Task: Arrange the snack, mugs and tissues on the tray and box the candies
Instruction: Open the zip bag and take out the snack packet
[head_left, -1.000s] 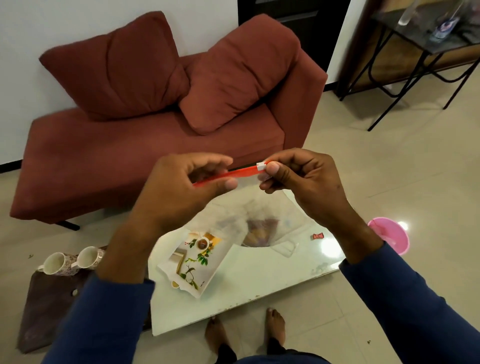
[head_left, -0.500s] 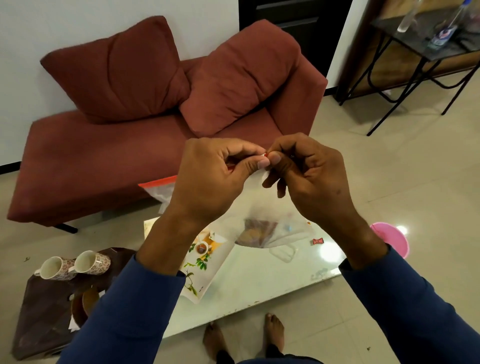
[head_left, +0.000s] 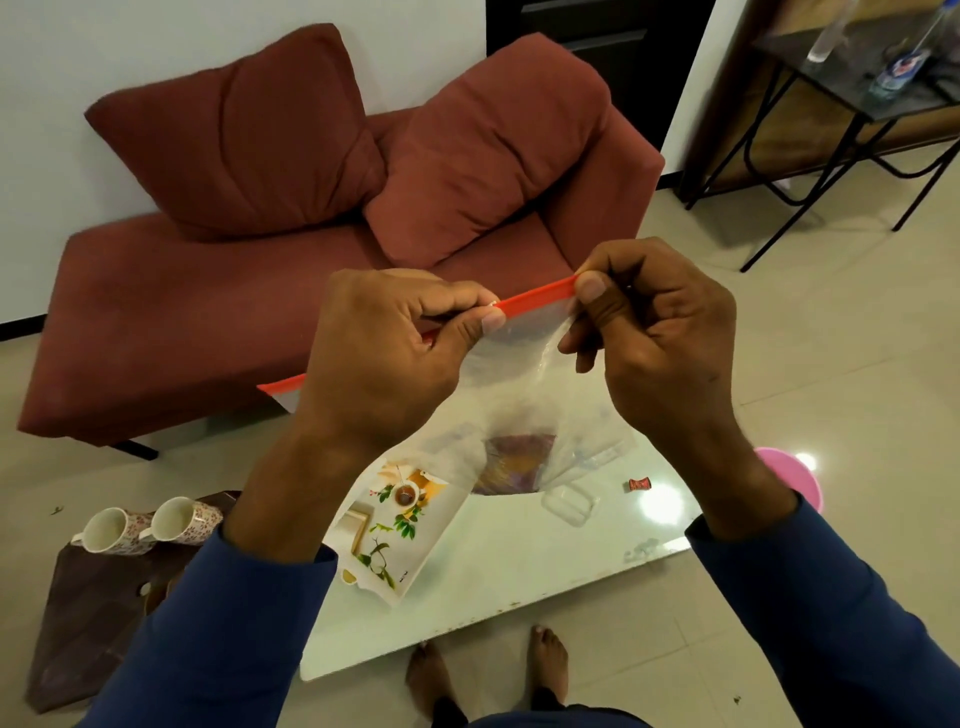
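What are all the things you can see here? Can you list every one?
zip bag: 1, clear with a red strip on top, held up over the table
snack: 1, brown, inside the zip bag
tray: 1, white with leaf pictures, on the table
candy: 1, red, on the table
clear box: 1, see-through, on the table
table: 1, white, in front of the sofa
mugs: 2, white with small flowers, on the dark bag at the left
dark bag: 1, brown, on the floor
sofa: 1, dark red, with 2 cushions
pink bowl: 1, on the floor at the right
bottles: 2, clear, on the black side table
left hand: pinches the red strip
right hand: pinches the strip's other end
feet: 2, bare, by the table
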